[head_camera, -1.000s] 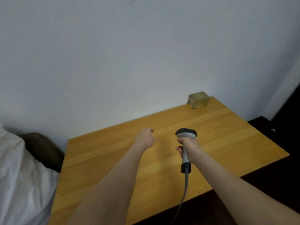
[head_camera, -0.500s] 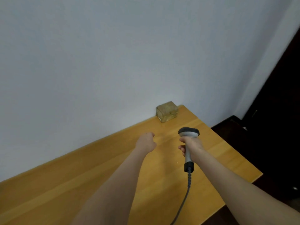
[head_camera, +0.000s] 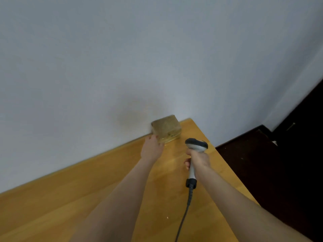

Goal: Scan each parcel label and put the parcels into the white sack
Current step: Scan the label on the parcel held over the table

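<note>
A small brown parcel [head_camera: 166, 126], wrapped in clear tape, stands against the wall at the far right corner of the wooden table [head_camera: 70, 198]. My left hand [head_camera: 151, 148] stretches out to it, and its fingertips touch the parcel's near left side. My right hand [head_camera: 198, 158] grips the handle of a grey and black barcode scanner [head_camera: 196, 145], held upright just right of the parcel and a little nearer to me. No label shows on the parcel. The white sack is out of view.
The scanner's dark cable [head_camera: 183, 215] hangs down toward me over the table. A pale wall [head_camera: 157, 58] backs the table. Past the table's right edge lies dark floor or furniture [head_camera: 271, 163].
The view has swung right, so the sack at the left has left the frame. My left hand has moved forward from mid-table to the parcel and uncurled. The right hand still holds the scanner.
</note>
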